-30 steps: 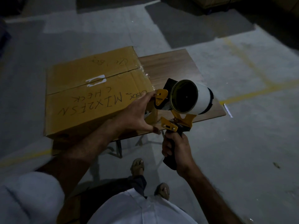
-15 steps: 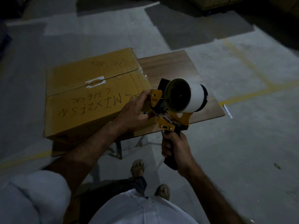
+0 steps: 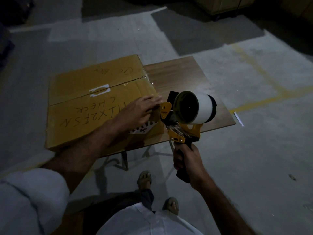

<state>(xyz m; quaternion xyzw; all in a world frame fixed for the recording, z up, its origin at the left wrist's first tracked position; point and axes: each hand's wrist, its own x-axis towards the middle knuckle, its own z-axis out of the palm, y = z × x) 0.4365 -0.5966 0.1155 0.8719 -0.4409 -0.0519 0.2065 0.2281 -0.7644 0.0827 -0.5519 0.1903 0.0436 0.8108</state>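
End of the marker writing on the cardboard box covered by left hand, white label half under the wrist (print unreadable), tape dispenser handle mostly buried in right hand

A small wood-grain table stands mid-frame on the concrete floor. A cardboard box lies on it, overhanging its left edge.

Dim concrete floor, view looking down. Brown cardboard box lies flat on small wooden table, handwriting on top. Left hand rests on box's right edge, fingers straight. Right hand grips black handle of yellow tape dispenser, white tape roll mounted, dispenser just beside box. Sandalled feet below.
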